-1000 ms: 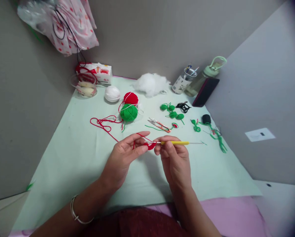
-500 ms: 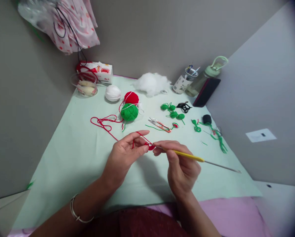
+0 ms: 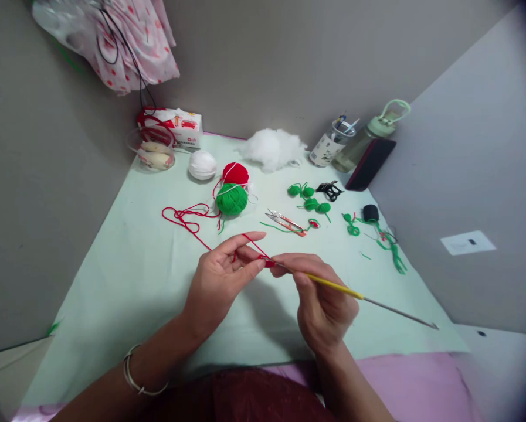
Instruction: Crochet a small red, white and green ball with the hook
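Note:
Between thumb and fingers, my left hand pinches a small red crochet piece. Red yarn runs over its raised index finger and trails back to a loose tangle on the table. My right hand grips a crochet hook with a yellow handle. The hook's working tip meets the red piece, partly hidden by my fingers; its other metal end points down to the right. Beyond my hands lie a green yarn ball and a red yarn ball.
Thread snips lie just past my hands. Small green crocheted pieces and a black clip are to the right. White stuffing, a pen jar, a bottle and a phone stand along the back.
The hook has tilted, its free end swinging lower and slightly right. My right hand has shifted a little; my left hand keeps hold of the red piece.

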`<state>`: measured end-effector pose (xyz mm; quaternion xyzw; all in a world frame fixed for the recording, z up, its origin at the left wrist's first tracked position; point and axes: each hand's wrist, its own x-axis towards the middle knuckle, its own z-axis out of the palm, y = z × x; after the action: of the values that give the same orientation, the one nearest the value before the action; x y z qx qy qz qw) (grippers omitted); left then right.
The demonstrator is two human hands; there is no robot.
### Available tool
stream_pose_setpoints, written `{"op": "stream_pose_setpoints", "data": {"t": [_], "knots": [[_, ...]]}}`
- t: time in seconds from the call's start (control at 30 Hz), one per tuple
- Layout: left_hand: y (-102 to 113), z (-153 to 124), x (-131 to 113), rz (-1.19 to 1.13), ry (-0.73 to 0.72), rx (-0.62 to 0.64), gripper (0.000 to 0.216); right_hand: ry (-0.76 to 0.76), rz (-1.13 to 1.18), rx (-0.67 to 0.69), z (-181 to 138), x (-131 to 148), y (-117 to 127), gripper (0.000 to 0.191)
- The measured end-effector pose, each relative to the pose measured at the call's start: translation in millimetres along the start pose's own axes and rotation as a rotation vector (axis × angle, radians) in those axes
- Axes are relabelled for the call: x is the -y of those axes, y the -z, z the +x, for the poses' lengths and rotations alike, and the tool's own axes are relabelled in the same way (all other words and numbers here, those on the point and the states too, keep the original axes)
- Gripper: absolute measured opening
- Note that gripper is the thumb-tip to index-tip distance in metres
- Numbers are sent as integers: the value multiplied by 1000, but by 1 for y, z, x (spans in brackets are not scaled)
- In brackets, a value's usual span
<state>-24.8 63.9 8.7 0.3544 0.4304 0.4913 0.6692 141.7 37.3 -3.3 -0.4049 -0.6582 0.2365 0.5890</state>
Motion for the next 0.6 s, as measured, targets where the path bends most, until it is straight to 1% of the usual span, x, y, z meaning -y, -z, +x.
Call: {"op": "stream_pose_setpoints", "data": {"t": [0.17,0.33,0.4,0.47,0.53,0.6], "knots": [[0,0,0,133,-51,-12,36,39,-33,48,4,2,2,35],[1,-1,1,378,-211,-90,34,54,-79,104,4,3,2,34],[-1,-2,2,354,-199,-60,39,71,-78,79,1,2,-1,34],[-4,-3,3,249,-115,-9,44,73,-47,-4,-1,-1,-6,32],[-6,-4,3,127,-36,18,44,5,43,-116,-1,-3,-10,27],[-7,-5,4,28,-8,19,43,-124,189,-183,0,-6,-11,21]]}}
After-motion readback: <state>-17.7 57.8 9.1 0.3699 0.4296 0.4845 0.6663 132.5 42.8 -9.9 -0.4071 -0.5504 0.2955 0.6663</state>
